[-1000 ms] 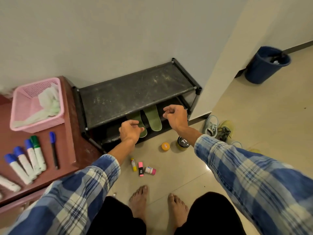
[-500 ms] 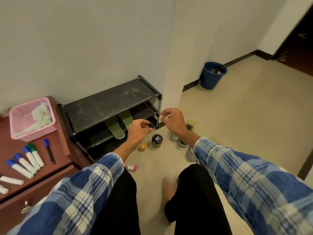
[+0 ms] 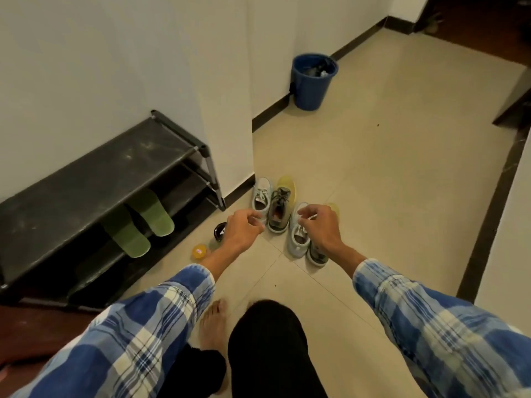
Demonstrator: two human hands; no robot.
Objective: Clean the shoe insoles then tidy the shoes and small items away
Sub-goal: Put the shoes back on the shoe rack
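Note:
Two pairs of sneakers stand on the floor tiles by the wall corner: a pale blue sneaker (image 3: pixel 262 196), a grey sneaker (image 3: pixel 279 211), a second pale blue sneaker (image 3: pixel 298 242) and a second grey sneaker (image 3: pixel 317 252). Yellow insoles (image 3: pixel 288 183) lie behind them. Two green insoles (image 3: pixel 143 222) rest on the middle shelf of the black shoe rack (image 3: pixel 94 170). My left hand (image 3: pixel 244 228) hovers with loosely curled fingers beside the far pale sneaker's heel, holding nothing. My right hand (image 3: pixel 317 225) hangs over the near pale sneaker's laces, fingers curled downward, with no grip visible.
An orange round tin (image 3: pixel 199 251) and a black round tin (image 3: pixel 220 231) sit on the floor in front of the rack. A blue waste bin (image 3: pixel 313 80) stands by the far wall. My bare foot (image 3: pixel 214 326) and knee are below. Open tiled floor stretches right.
My view has swung right from the rack to the sneakers. Both hands moved right and forward over the shoes. The table, basket and markers left the view.

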